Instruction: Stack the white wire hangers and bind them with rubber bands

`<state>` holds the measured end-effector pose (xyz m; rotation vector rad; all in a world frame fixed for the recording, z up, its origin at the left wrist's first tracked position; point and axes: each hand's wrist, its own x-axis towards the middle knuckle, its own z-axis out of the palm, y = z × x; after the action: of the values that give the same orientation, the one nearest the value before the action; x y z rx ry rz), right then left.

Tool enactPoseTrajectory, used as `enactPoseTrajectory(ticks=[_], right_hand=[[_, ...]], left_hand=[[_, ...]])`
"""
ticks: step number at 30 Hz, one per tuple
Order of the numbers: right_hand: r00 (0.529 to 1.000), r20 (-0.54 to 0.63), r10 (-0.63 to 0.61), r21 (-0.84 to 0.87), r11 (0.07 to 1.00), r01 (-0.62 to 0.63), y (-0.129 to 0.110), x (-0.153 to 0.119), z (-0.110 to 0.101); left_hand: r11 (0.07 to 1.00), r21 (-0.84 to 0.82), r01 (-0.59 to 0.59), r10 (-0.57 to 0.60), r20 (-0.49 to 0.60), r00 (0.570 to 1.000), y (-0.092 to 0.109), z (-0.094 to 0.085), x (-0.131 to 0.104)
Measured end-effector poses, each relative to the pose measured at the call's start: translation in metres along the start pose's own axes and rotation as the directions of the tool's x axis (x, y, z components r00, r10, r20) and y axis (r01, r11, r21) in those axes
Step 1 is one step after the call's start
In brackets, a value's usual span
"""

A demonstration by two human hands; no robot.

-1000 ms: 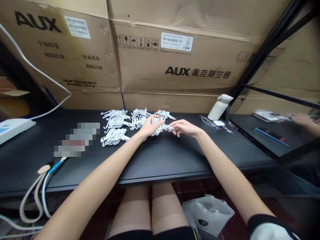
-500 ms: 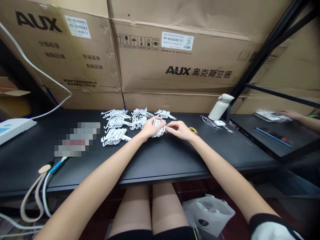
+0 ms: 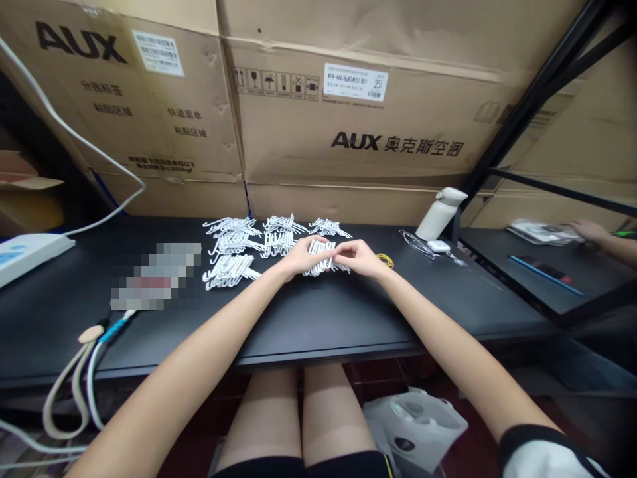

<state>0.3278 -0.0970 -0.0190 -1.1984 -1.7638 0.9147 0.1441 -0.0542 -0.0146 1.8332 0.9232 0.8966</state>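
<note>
Hooks (image 3: 320, 259) sit bunched over the tabletop (image 3: 323, 318), the left hand (image 3: 300, 256) clamped round them, the right hand (image 3: 362, 257) pinching their ends. Six bunches (image 3: 229, 271) already lie grouped nearby; whether more remain, I cannot tell.

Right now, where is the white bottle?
In the head view, the white bottle stands toward the right, in front of the cardboard box, just behind the glasses.

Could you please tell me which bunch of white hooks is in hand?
The front-right bunch: the left hand grips it, with the right hand at its right end; the other bunches lie unheld.
</note>
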Motion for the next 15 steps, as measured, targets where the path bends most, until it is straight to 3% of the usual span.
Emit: enactPoseTrajectory(ticks=[6, 12, 15], right_hand=[[0.991, -0.107, -0.080, -0.174, 0.983, 0.060, 0.0006, 0.0003, 0.0014], [0.996, -0.068, 0.059, -0.114, 0.991, -0.067, -0.0067, 0.0005, -0.0015], [0.997, 0.018, 0.077, -0.056, 0.996, -0.076, -0.0078, 0.0000, -0.0023]], left_hand=[[1.000, 0.022, -0.012, 0.013, -0.016, 1.000, -0.0001, 0.0013, 0.0000], [1.000, 0.028, 0.007, -0.007, -0.012, 1.000, 0.0010, 0.0024, -0.0010], [0.998, -0.060, 0.037, -0.037, 0.001, 0.999, -0.0001, 0.0041, -0.0005]])
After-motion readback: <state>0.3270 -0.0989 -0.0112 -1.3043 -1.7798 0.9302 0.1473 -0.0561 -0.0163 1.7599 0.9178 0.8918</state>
